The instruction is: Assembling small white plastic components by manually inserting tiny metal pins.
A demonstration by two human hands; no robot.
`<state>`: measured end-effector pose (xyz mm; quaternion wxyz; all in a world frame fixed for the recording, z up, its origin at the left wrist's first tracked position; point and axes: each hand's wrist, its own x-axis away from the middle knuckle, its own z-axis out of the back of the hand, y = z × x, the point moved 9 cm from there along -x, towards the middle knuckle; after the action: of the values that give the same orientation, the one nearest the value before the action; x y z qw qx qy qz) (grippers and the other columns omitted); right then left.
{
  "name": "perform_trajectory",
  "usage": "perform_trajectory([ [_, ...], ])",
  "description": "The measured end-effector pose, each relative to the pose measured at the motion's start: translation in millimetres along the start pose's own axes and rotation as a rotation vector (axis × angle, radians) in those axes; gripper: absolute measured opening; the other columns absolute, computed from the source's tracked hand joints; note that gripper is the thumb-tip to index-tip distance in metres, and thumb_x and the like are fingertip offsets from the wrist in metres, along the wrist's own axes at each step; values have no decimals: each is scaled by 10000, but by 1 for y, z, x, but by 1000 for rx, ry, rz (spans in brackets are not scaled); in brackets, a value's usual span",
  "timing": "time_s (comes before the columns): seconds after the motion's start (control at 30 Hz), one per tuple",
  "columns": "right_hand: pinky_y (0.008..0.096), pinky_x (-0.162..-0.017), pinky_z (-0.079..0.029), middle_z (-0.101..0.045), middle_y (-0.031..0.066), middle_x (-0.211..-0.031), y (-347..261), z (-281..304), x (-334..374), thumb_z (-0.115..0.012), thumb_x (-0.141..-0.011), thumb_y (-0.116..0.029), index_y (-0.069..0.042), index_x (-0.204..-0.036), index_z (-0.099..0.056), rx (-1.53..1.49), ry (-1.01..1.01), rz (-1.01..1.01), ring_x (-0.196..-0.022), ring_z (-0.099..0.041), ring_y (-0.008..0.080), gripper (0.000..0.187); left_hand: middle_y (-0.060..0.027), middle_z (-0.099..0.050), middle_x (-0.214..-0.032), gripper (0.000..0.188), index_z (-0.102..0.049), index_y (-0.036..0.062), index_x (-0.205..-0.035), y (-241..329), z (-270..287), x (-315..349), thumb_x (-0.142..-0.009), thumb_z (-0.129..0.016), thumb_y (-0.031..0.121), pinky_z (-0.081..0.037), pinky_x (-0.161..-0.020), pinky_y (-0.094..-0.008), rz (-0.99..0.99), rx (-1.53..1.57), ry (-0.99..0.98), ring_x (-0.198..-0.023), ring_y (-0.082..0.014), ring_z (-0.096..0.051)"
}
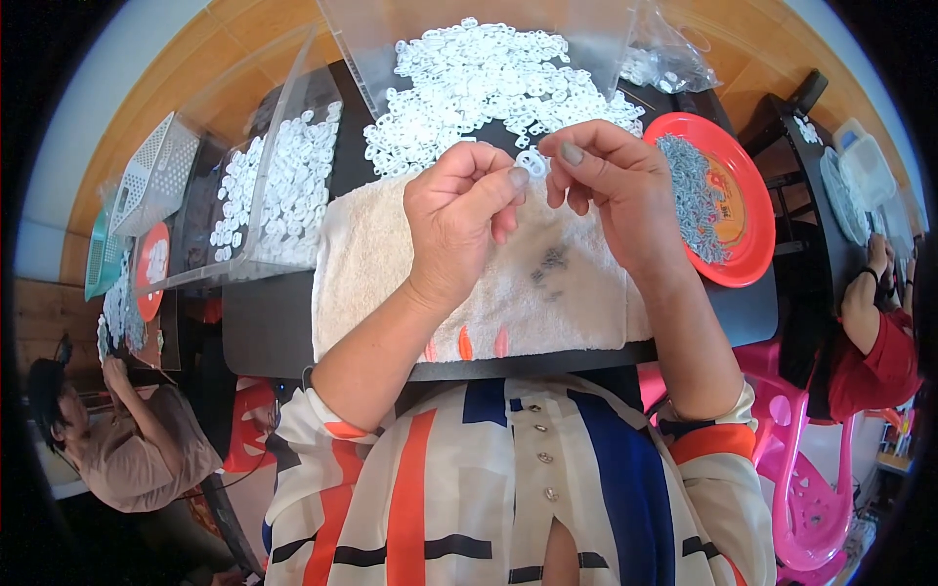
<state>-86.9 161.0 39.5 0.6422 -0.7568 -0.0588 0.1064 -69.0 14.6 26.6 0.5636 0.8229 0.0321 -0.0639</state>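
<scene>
My left hand (459, 215) pinches a small white plastic piece with a round hole (532, 162) between thumb and forefinger, above the towel. Just right of that piece, my right hand (616, 186) is closed, with thumb and forefinger together. Whatever its fingertips hold is too small to make out. Beneath both hands a cream towel (371, 264) is spread on the black table (264, 337). On it lies a little cluster of small grey metal parts (550, 269). Beyond my hands, many white pieces (479, 78) are heaped, spilling from a clear bin (362, 49).
At right, a red plate (752, 210) holds many grey metal parts (694, 186). A second clear bin (283, 239) with white pieces stands at left. Clear bags (674, 63) sit at the back right. One person (147, 439) works at far left, another (874, 352) at far right, near a pink chair (791, 488).
</scene>
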Motion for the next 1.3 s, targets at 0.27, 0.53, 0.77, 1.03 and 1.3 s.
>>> perform_trajectory([
  [0.27, 205, -554, -412, -649, 52, -810, -6, -7, 1, -615, -885, -87, 5, -1032, -665, 3, -55, 94, -684, -595, 104, 180, -27, -580, -667, 39, -601, 10, -814, -2, -4, 0, -839, -613, 37, -378, -438, -192, 5, -23, -42, -502, -53, -487],
  [0.53, 206, -555, -426, -643, 54, -794, -1, -8, 0, -613, -894, -90, 16, -969, -649, 45, -83, 25, -670, -601, 110, 135, -27, -584, -668, 43, -603, 7, -821, -2, -2, 0, -848, -603, 41, -378, -438, -187, -4, -35, -32, -504, -49, -489],
  [0.77, 214, -554, -422, -621, 39, -755, 6, -4, 0, -590, -925, -149, -1, -946, -620, 16, -86, -63, -663, -605, 113, 152, -36, -602, -725, 82, -621, -9, -906, 5, -8, -1, -839, -653, 26, -397, -474, -182, -78, -19, -54, -538, -54, -512],
  [1.03, 196, -513, -401, -611, 37, -724, 4, -8, 2, -593, -925, -159, -1, -921, -612, 7, -168, -82, -616, -605, 110, 159, -23, -599, -750, 266, -641, -12, -1035, 6, -16, -1, -781, -720, -15, -416, -500, -181, -113, -101, -167, -592, -56, -525],
  [1.3, 192, -466, -379, -593, 35, -683, 10, -14, 6, -603, -921, -170, 0, -895, -609, -73, -207, -145, -572, -596, 122, 172, -15, -588, -741, 216, -639, -7, -981, 9, -13, 4, -780, -712, -36, -413, -503, -176, -188, -109, -141, -586, -53, -510],
])
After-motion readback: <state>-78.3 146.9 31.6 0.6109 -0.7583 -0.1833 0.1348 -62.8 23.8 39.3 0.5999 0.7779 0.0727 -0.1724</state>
